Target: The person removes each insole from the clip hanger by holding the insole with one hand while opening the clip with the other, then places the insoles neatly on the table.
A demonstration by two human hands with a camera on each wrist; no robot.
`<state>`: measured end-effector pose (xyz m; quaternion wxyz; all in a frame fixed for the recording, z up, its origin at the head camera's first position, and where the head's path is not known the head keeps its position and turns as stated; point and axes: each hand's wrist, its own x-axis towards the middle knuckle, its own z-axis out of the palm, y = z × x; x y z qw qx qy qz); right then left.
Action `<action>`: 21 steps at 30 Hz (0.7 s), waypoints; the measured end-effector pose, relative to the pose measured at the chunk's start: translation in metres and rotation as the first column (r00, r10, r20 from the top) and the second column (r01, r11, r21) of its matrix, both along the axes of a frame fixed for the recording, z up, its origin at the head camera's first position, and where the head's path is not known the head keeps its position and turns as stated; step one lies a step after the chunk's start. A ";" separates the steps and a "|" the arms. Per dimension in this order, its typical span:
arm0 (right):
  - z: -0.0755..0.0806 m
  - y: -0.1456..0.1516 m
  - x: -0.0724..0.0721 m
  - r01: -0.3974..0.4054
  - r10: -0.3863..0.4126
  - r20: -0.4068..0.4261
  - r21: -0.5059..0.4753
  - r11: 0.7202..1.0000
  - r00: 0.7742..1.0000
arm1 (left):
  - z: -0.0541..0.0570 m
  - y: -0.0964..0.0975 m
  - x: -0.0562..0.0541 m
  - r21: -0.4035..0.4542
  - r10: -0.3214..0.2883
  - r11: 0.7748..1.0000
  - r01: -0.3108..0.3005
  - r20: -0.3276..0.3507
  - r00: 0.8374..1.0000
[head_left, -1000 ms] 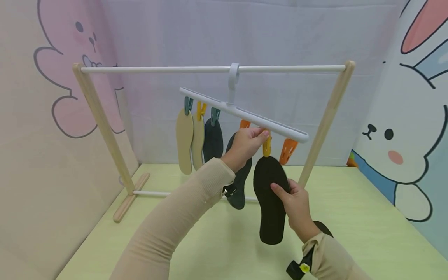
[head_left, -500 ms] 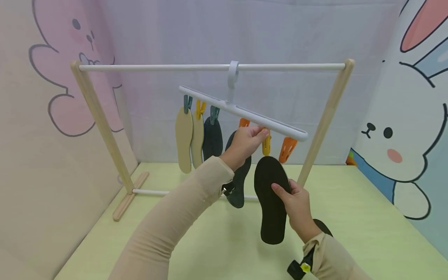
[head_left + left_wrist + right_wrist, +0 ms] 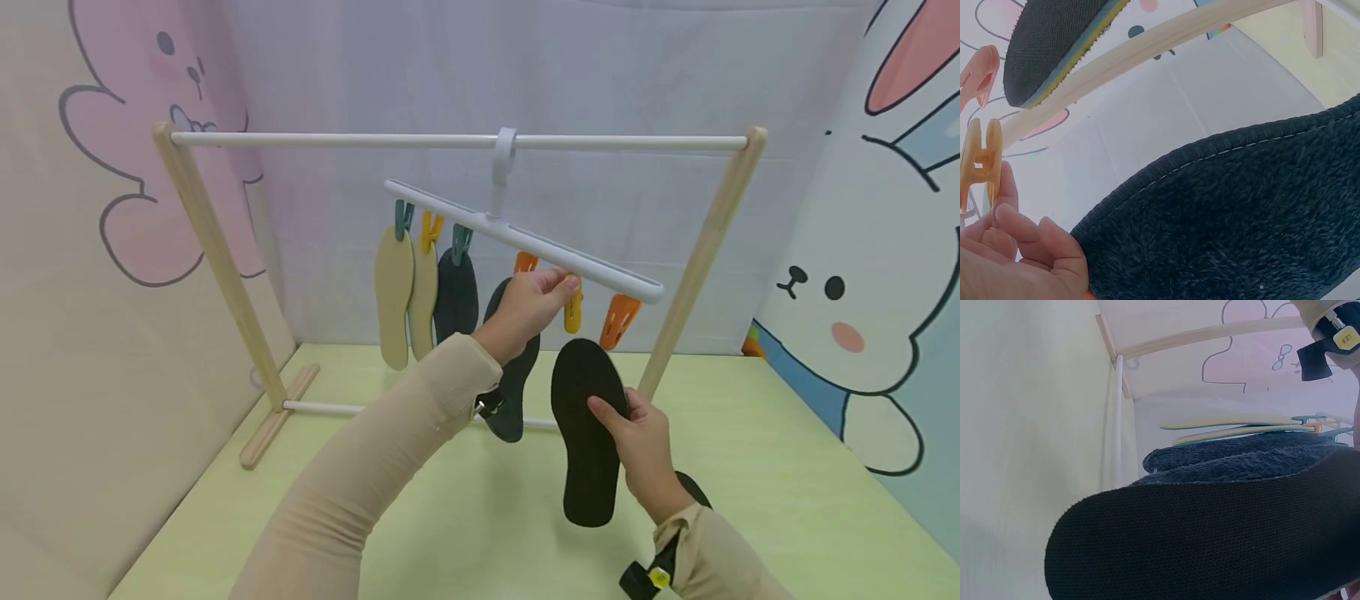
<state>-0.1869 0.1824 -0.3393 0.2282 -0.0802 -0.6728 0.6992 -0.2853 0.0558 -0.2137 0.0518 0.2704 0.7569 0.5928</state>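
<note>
My left hand (image 3: pixel 528 310) pinches the top of a yellow clothespin (image 3: pixel 573 307) that hangs from the white hanger (image 3: pixel 581 258). In the left wrist view that clothespin (image 3: pixel 984 156) has nothing between its tips. My right hand (image 3: pixel 643 442) grips a black insole (image 3: pixel 588 433) by its right edge, thumb on the near face. The insole stands nearly upright just below the clothespin, apart from it. An orange clothespin (image 3: pixel 619 321) hangs bare to the right. Behind my left hand, a dark fuzzy insole (image 3: pixel 1229 219) hangs, partly hidden in the head view.
Two beige insoles (image 3: pixel 393 300) and a dark one (image 3: pixel 457 296) hang at the hanger's left. The hanger hooks over the white rail (image 3: pixel 337 141) of a wooden-sided rack (image 3: pixel 225 267). Another black insole (image 3: pixel 693 488) shows partly behind my right wrist, over the table (image 3: pixel 787 467).
The black insole in my right hand has moved slightly down and right, and a gap now shows between its top and the yellow clothespin. My left hand keeps its place on the clothespin.
</note>
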 end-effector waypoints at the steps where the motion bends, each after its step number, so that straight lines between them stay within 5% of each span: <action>1: 0.000 0.001 0.000 0.003 -0.003 -0.002 0.001 1.000 1.000 | 0.000 0.000 0.000 0.000 -0.003 1.000 0.003 0.002 1.000; 13: -0.001 0.006 0.003 0.025 -0.025 -0.041 -0.003 1.000 0.999 | 0.000 0.002 0.001 -0.019 -0.002 1.000 0.001 -0.019 1.000; 21: 0.001 0.010 0.005 0.026 -0.027 0.015 0.036 0.999 1.000 | 0.003 0.001 0.004 -0.056 0.024 0.998 -0.026 -0.030 0.999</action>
